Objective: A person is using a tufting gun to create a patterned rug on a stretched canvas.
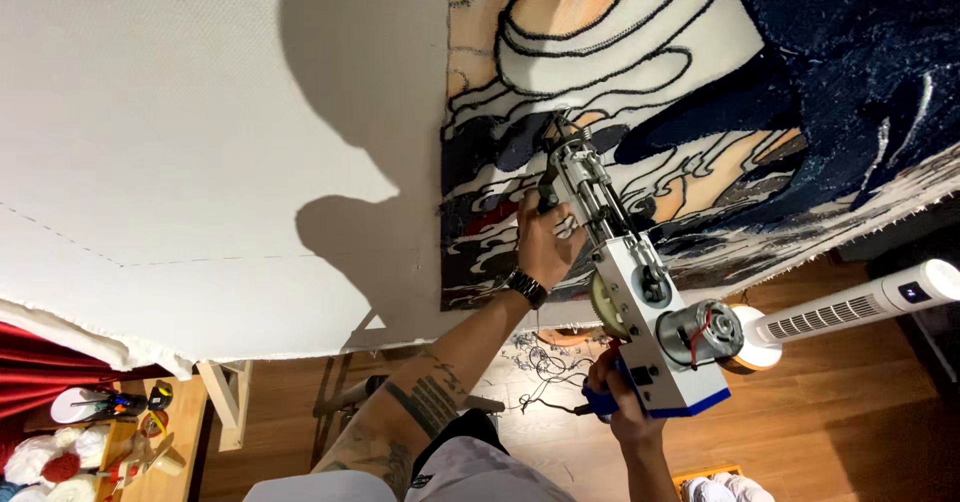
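I've got the tufting gun (625, 282) up against the cloth w/ both hands: left hand (545, 242) is clenched round the front handle near the needle end, right hand (615, 397) clenched round the blue rear handle at approx 6 o'clock from the gun body. Gun sits tilted, needle tip toward 11 o'clock, touching the tufted rug design (650, 92); its grey motor (698, 332) faces me at the lower end. The design fills the frame from 12 to 3 o'clock — white swirls w/ black outlines, peach patches, a big dark-blue area at 2 o'clock. Plain white backing cloth (200, 142) covers everything from 9 to 12 o'clock, my shadow falling across it. There's a black watch (525, 287) on my left wrist, tattoos on that forearm. A white tower fan (860, 307) lies toward 4 o'clock over the wood floor (830, 422). At 8 o'clock a small worktop (170, 412) carries yarn balls (50, 457), red and white, plus odd bits I can't make out
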